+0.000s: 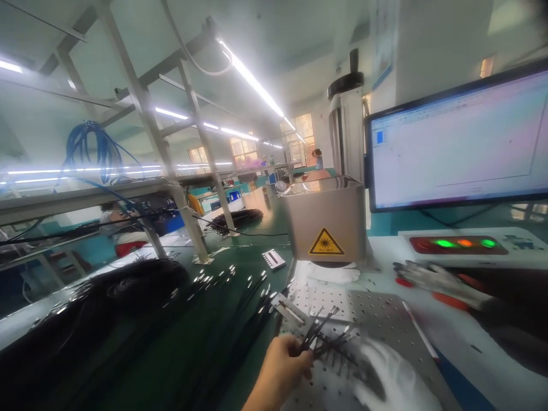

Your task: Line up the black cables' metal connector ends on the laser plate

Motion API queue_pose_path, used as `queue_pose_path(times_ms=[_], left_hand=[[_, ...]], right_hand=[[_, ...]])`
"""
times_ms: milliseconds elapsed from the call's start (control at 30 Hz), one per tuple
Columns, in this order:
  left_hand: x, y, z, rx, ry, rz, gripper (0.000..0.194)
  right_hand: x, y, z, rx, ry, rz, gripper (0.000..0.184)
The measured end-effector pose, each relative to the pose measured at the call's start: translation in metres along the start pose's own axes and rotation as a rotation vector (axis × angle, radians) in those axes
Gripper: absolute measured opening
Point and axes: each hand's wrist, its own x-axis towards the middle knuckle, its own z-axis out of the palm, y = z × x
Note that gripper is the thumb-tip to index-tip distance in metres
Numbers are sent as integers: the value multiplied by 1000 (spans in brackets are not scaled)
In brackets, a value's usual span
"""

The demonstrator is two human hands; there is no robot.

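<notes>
My left hand [283, 365] comes up from the bottom edge, bare, its fingers closed round a bunch of thin black cables with metal end plugs [322, 330]. The plugs fan out over the perforated metal plate [377, 311] below the laser marker head [326, 220]. Just right of the cables is a white smeared shape [387, 374]. It may be my right hand in a white glove, but its fingers do not show.
Piles of black cables [128, 297] cover the green bench on the left. A gloved hand with a dark sleeve [436, 281] rests by red handles on the white table at right, below a control box with lit lamps [458, 244] and a monitor [458, 142]. A metal rack post [188, 222] stands behind.
</notes>
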Motion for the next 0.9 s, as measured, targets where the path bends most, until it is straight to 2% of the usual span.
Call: queue_pose_path(times_ms=[67, 133, 267, 400, 533, 600, 733, 800, 900], left_hand=[[-3, 3, -2, 32, -3, 25, 22], [-9, 9, -1, 74, 13, 61, 18], [-21, 19, 2, 94, 35, 32, 10], [-26, 11, 3, 188, 65, 35, 10], [-29, -4, 6, 164, 55, 15, 19], [-29, -10, 8, 168, 63, 1, 20], [-24, -18, 14, 180, 151, -12, 14], [-22, -20, 14, 157, 149, 2, 16], [-26, -19, 14, 164, 126, 23, 18]], right_hand=[[2, 7, 12, 63, -175, 63, 39], [3, 4, 16, 118, -291, 133, 38], [3, -3, 11, 156, -372, 203, 36], [1, 1, 10, 160, -413, 181, 40], [-5, 7, 16, 80, -347, 61, 39], [-8, 7, 18, -19, -222, -44, 35], [-7, 6, 17, -227, 73, -216, 26], [-5, 5, 15, -272, 134, -244, 25], [-4, 5, 14, -305, 159, -253, 26]])
